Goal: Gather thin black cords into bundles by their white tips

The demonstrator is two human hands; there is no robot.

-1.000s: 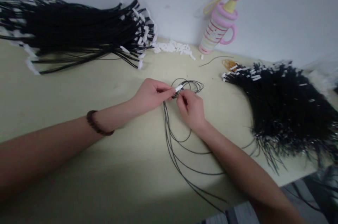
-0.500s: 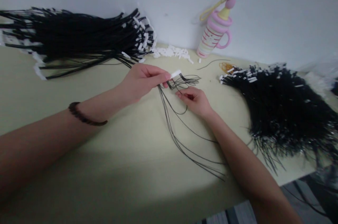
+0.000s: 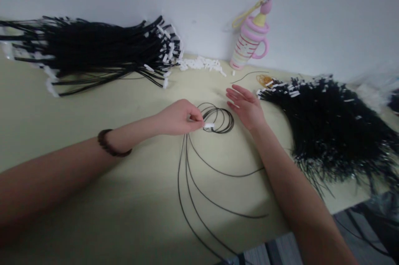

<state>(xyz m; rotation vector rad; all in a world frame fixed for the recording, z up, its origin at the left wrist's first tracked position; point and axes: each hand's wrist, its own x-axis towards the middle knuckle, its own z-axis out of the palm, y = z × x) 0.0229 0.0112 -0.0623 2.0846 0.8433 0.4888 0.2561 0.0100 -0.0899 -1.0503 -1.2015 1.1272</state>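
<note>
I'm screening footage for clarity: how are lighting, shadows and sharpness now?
Head view: dim, diffuse light, with a broad soft shadow over the near tabletop; head view: slight overall softness, the black bundle at right losing strand detail; head view: the white piece at the left hand stands out, edges soft.

Coiled wires — smooth, matt plastic

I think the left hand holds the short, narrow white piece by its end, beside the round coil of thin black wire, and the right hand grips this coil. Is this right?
Not quite: the right hand is open, not gripping the coil of thin black wire, as the head view shows. The left hand does hold the short, narrow white piece.
</note>
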